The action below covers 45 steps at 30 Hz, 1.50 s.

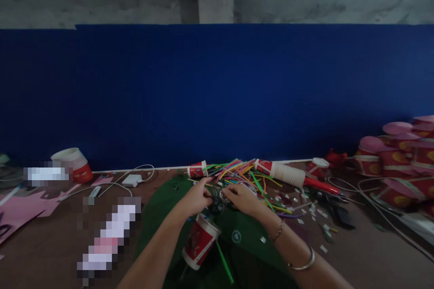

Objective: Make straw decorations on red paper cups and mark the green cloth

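Close together over a dark green cloth (pixel 251 248), my two hands work at a small dark, see-through roundish thing (pixel 217 203) that I cannot name for certain. My left hand (pixel 198 198) is partly closed at its left side, with the index finger reaching forward. On the right, the fingers of my right hand (pixel 241 198) are pinched beside a small white round part; what they hold is too small to tell. Below my hands, a red and white paper cup (pixel 200 241) lies tilted on the cloth, next to a green strip (pixel 224 262).
Colourful pipe cleaners (pixel 237 171) lie heaped behind my hands. A stack of paper cups (pixel 286 175) lies right of them, with red-handled scissors (pixel 322 185). Pink-topped cups (pixel 400 158) are piled far right. A white charger (pixel 132 180) and pink paper (pixel 23 212) are left.
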Each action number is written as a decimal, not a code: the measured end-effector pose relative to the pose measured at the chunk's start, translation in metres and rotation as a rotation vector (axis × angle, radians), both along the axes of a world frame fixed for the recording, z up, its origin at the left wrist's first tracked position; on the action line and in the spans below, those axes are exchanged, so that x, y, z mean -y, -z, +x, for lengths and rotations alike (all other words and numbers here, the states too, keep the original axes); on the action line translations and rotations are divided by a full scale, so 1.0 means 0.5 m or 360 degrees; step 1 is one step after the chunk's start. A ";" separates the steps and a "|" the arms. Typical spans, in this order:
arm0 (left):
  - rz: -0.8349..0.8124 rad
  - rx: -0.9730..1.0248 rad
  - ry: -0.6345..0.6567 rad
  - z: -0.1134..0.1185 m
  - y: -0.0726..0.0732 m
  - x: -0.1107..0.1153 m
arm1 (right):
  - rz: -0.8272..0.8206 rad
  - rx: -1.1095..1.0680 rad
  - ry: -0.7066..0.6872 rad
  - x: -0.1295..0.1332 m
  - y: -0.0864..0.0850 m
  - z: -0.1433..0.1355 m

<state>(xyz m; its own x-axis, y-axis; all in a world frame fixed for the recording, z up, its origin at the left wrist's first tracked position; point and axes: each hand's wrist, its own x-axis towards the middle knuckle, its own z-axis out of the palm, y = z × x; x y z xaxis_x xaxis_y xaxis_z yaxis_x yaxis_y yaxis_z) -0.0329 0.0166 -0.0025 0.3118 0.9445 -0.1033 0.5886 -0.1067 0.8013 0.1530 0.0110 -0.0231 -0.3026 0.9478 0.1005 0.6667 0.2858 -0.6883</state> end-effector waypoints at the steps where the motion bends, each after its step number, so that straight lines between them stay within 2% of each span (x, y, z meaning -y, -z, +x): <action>1: 0.0083 -0.0181 -0.0033 -0.009 0.004 -0.005 | 0.0051 0.0100 0.0018 0.003 -0.003 0.005; 4: 0.0176 -0.0692 -0.0107 -0.035 0.013 -0.017 | 0.0047 0.0472 -0.0087 0.021 -0.009 0.020; 6: 0.0168 -0.0865 -0.0148 -0.046 0.016 -0.020 | -0.0040 0.0691 -0.0253 0.038 -0.009 0.025; 9: 0.0174 -0.0955 -0.0196 -0.051 0.016 -0.021 | -0.0057 0.0938 -0.0416 0.061 -0.009 0.017; 13: 0.0185 -0.1018 -0.0232 -0.048 0.015 -0.023 | -0.0002 0.1130 -0.0428 0.075 -0.008 -0.007; 21: 0.0160 -0.1157 -0.0220 -0.045 0.005 -0.013 | -0.0015 0.1121 -0.0454 0.062 0.005 0.002; 26: 0.0196 -0.1242 -0.0231 -0.042 -0.005 -0.001 | 0.0072 0.0950 -0.0281 0.046 0.003 -0.010; 30: 0.0266 -0.1246 -0.0268 -0.035 -0.015 0.002 | 0.0348 0.0770 -0.0060 0.026 0.030 -0.041; 32: 0.0307 -0.1233 -0.0279 -0.033 -0.019 0.002 | 0.0516 0.0774 -0.0042 0.018 0.053 -0.054; 36: 0.0348 -0.1210 -0.0286 -0.034 -0.023 0.002 | 0.0621 0.0806 -0.0085 0.005 0.090 -0.066; 41: 0.0377 -0.1178 -0.0304 -0.037 -0.025 0.001 | 0.0643 0.0795 -0.0045 -0.008 0.100 -0.069; 45: 0.0415 -0.1142 -0.0303 -0.035 -0.027 0.001 | 0.0704 0.0824 -0.0099 -0.010 0.098 -0.068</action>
<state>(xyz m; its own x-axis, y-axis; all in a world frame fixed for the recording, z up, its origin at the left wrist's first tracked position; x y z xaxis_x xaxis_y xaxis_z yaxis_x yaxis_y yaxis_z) -0.0505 0.0163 0.0108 0.0831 0.9964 0.0144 0.9798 -0.0844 0.1814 0.1190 0.0159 -0.0721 -0.4685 0.8303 0.3019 0.8519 0.5151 -0.0946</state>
